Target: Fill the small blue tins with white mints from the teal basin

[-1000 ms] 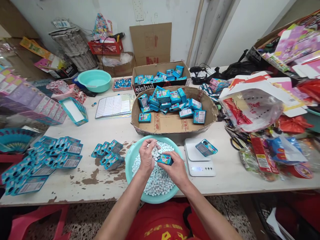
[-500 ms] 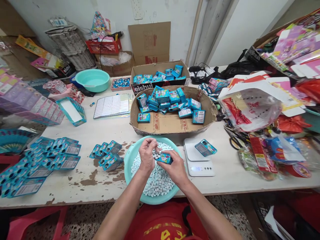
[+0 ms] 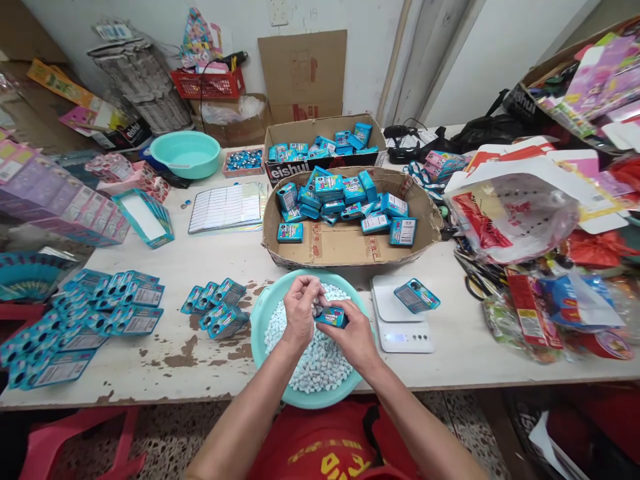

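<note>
Over a turquoise basin (image 3: 256, 327) full of small pale candies (image 3: 320, 373), my right hand (image 3: 356, 337) grips a small blue candy box (image 3: 331, 317) lying on its side. My left hand (image 3: 301, 307) is at the left end of this box, its fingers bent and pinched together. Whatever is between those fingertips is hidden. To the right of the basin, a white scale (image 3: 403, 333) has another blue box (image 3: 417, 295) on its platform, tilted. A few similar boxes (image 3: 220, 307) with round openings stand left of the basin.
Behind the basin, a low carton (image 3: 345, 250) holds several blue boxes, and a second carton (image 3: 325, 123) stands behind it. Many boxes (image 3: 75, 327) are grouped at the left. Scissors (image 3: 475, 277) and plastic bags (image 3: 515, 213) crowd the right side.
My left fingers have closed in at the box's end, and the white candies that showed there are out of sight. My right hand still holds the box. The view has shifted slightly.
</note>
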Action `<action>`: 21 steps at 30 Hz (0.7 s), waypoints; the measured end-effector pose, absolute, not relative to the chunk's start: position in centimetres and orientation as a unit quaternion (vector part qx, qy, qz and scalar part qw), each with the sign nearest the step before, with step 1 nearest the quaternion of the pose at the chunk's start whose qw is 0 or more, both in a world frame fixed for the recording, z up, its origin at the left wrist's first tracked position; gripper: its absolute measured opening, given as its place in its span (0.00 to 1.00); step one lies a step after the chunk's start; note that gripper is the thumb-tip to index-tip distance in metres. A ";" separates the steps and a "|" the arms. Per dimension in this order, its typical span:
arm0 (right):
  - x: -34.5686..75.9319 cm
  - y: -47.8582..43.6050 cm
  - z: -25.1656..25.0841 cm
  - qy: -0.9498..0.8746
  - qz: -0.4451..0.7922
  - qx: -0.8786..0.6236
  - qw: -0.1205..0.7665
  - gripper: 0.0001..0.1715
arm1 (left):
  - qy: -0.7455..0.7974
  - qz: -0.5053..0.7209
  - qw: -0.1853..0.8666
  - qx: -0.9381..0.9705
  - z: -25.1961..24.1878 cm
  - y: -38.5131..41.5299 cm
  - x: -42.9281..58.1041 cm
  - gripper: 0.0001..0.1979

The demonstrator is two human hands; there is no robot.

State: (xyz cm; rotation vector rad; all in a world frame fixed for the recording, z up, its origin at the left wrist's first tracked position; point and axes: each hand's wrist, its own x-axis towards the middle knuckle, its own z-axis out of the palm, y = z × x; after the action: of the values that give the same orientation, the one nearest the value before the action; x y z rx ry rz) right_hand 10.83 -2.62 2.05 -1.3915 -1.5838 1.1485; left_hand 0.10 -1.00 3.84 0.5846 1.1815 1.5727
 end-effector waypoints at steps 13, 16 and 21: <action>13.5 -4.3 1.1 -0.540 0.504 -0.512 0.439 0.22 | 0.715 0.376 0.404 0.429 -2.9 -1.0 -6.5 0.11; 13.7 -4.7 1.5 -0.525 0.506 -0.513 0.454 0.22 | 0.741 0.288 0.368 0.482 -6.0 -1.4 -6.1 0.12; 14.1 -4.7 1.6 -0.493 0.510 -0.529 0.466 0.24 | 0.747 0.234 0.360 0.507 -7.7 -2.1 -3.4 0.16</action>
State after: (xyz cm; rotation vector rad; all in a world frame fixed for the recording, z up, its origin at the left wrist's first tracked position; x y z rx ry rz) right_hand 14.06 -4.67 1.57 -1.2983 -1.2090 1.2528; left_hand -3.37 -2.11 -7.75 1.3080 1.9258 0.6044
